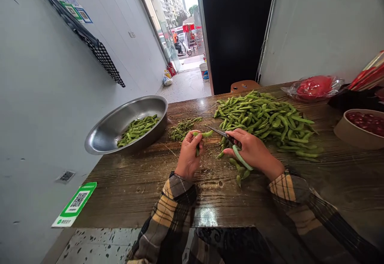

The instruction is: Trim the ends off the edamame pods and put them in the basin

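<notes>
Over the middle of the wooden table, my left hand (189, 152) pinches a green edamame pod (207, 134), its end sticking out to the right; another bit of green shows below the fingers. My right hand (250, 150) grips scissors (220, 131) with pale green handles, the dark blades pointing left toward that pod. Behind my right hand spreads a big heap of edamame pods (264, 116). A few loose pods (241, 172) lie under the scissor handles. Past my left hand sits a small pile of trimmed ends (183, 129). A metal basin (160, 110) on the left holds several pods.
A bowl (354, 132) of dark red pieces stands at the right, near a red item in clear plastic (315, 88). A green QR code card (76, 204) lies at the table's left edge. Beyond the table (135, 200), a brown stool (244, 85) stands near the open doorway.
</notes>
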Demonstrator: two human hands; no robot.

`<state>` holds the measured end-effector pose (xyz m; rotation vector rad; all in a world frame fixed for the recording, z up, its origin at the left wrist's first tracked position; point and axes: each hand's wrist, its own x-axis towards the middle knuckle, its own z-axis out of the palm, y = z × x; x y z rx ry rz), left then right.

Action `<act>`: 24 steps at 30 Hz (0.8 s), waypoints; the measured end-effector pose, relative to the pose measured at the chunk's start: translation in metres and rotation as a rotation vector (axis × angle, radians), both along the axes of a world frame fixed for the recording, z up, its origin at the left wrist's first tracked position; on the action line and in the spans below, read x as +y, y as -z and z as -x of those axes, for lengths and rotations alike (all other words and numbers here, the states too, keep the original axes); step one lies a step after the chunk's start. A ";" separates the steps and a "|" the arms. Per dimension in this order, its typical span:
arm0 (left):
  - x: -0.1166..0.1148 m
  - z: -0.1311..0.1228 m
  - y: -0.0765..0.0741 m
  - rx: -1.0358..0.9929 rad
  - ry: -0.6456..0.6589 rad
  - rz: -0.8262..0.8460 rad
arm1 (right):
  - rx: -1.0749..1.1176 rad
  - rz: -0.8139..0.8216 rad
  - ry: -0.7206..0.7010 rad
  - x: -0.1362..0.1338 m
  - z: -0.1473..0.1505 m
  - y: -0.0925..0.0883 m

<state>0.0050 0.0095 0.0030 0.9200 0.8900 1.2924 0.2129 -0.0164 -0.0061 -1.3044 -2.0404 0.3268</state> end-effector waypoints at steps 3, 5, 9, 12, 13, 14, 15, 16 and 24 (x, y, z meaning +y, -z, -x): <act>-0.001 0.000 -0.002 -0.023 0.001 -0.008 | 0.005 0.021 -0.016 -0.002 0.002 -0.003; -0.002 -0.002 -0.003 -0.023 -0.007 -0.019 | -0.007 0.037 -0.029 -0.003 0.002 -0.004; -0.004 -0.006 -0.002 0.018 -0.007 -0.030 | -0.008 0.041 -0.047 -0.003 0.003 -0.002; -0.005 -0.008 -0.002 0.068 -0.011 -0.024 | 0.017 0.022 -0.050 -0.002 0.004 -0.001; -0.005 -0.009 -0.002 0.076 -0.014 -0.024 | 0.021 0.015 -0.048 -0.002 0.004 0.000; -0.005 -0.009 -0.002 0.081 -0.018 -0.026 | 0.023 0.012 -0.045 -0.002 0.004 0.000; -0.006 -0.009 -0.002 0.086 -0.024 -0.030 | 0.024 0.009 -0.044 -0.002 0.003 0.001; -0.006 -0.009 -0.002 0.093 -0.029 -0.037 | 0.024 0.008 -0.044 -0.001 0.003 0.001; -0.005 -0.009 -0.002 0.101 -0.001 -0.066 | 0.002 -0.014 -0.061 0.001 -0.001 0.003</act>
